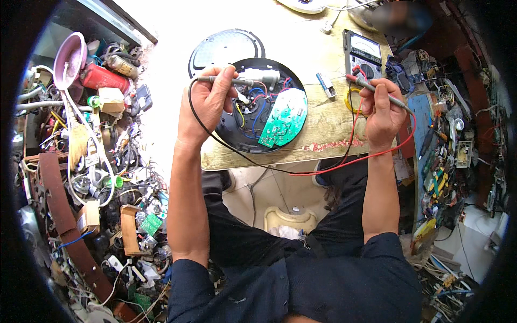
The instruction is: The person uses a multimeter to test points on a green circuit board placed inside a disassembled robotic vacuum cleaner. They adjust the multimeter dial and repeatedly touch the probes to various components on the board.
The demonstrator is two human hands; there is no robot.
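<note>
My left hand [207, 105], at the upper middle of the frame, has thumb and fingers pinched together on the grey test probe [241, 82], which points rightward over the open round black housing [229, 135]. Whether its tip touches a contact I cannot tell. My right hand [383, 110], toward the upper right, is clamped on the second test probe [396, 101]; its red-collared end points to the upper left, well apart from the housing and near the analog meter [363, 47]. In the housing, at the centre top, the green circuit board [285, 119] lies tilted beside coloured wires and a white cylindrical part [265, 75]. To probe well here, I judge I should grip the plastic bodies only, clear of the metal tips, and set each tip squarely on one bare contact, without bridging its neighbour. The black lead [212, 135] bows down from my left fist and the red lead [414, 123] loops beside my right wrist, so slack matters: a snag could drag a tip off its spot. A light, steady press seems best, with the dial in easy sight.
</note>
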